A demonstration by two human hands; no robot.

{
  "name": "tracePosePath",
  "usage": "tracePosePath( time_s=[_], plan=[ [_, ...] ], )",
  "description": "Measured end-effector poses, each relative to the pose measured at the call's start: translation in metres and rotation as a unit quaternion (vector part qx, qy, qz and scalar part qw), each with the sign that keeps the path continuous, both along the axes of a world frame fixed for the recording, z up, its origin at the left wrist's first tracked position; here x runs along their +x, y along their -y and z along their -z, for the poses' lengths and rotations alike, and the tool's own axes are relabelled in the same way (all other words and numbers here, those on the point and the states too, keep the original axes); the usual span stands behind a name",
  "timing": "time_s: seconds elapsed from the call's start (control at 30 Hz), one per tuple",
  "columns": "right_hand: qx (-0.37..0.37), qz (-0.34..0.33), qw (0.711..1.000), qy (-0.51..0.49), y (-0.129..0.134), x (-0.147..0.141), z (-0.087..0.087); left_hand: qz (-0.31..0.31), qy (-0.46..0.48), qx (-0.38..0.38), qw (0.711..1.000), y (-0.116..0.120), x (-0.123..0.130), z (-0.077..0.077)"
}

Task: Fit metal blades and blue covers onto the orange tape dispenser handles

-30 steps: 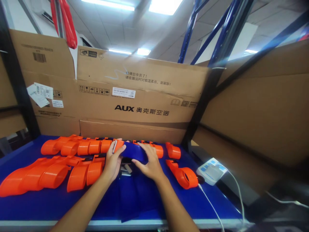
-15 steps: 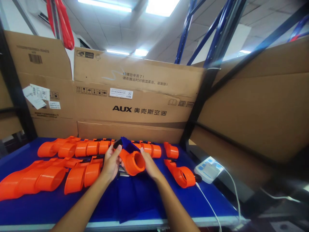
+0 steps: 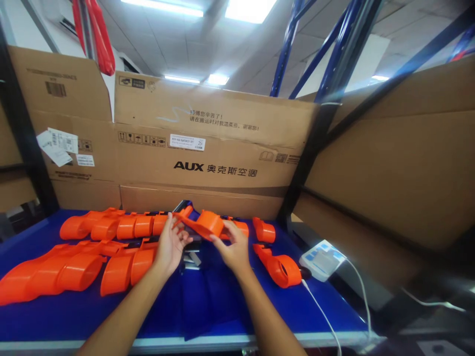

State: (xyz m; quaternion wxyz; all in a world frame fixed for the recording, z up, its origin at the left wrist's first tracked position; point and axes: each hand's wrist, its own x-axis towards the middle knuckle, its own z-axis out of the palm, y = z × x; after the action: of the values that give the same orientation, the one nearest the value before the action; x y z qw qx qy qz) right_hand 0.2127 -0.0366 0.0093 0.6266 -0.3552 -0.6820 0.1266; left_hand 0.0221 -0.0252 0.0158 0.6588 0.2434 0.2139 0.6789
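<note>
Orange part [image 3: 211, 223] gripped by right hand [image 3: 234, 247], left of box [image 3: 322, 260]; hold by left hand [image 3: 168, 248] unclear; two-handed handling, apparently; steadiness called for.

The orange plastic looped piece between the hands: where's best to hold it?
Probably the round loop of this orange plastic piece, from the right: the loop bulges at that end, beside the right hand, while its flat strip points toward the left hand.

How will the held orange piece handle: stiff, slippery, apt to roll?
The orange piece looks stiff, its rounded end uncrushed in the right hand. Its smooth surface may be slippery. Set down, that curve could let it rock.
</note>
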Motion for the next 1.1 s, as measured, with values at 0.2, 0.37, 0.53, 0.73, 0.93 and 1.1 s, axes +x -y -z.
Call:
tracePosePath(
  time_s=[0.2, 0.37, 0.53, 0.73, 0.93, 1.1],
  plan=[
    [-0.028, 0.141, 0.968, -0.205, -0.022, 0.029, -0.006, 0.046, -0.069, 0.008, 0.996, 0.001, 0.001, 0.007],
    [-0.025, 0.371, 0.921, -0.118, -0.031, 0.061, -0.006, 0.038, -0.078, 0.011, 0.996, -0.001, 0.002, 0.012],
    [-0.088, 0.439, 0.893, -0.032, -0.033, 0.078, -0.005, -0.017, -0.083, 0.018, 0.996, -0.001, 0.001, 0.012],
    [-0.121, 0.454, 0.882, -0.038, -0.040, 0.085, -0.007, -0.019, -0.068, 0.017, 0.997, 0.002, 0.002, 0.010],
    [-0.180, 0.462, 0.868, -0.004, -0.037, 0.091, -0.006, -0.024, -0.066, 0.009, 0.998, 0.002, 0.001, 0.007],
    [-0.236, 0.458, 0.855, 0.049, -0.037, 0.091, -0.003, -0.030, -0.063, 0.012, 0.998, 0.002, 0.002, 0.008]
  ],
)
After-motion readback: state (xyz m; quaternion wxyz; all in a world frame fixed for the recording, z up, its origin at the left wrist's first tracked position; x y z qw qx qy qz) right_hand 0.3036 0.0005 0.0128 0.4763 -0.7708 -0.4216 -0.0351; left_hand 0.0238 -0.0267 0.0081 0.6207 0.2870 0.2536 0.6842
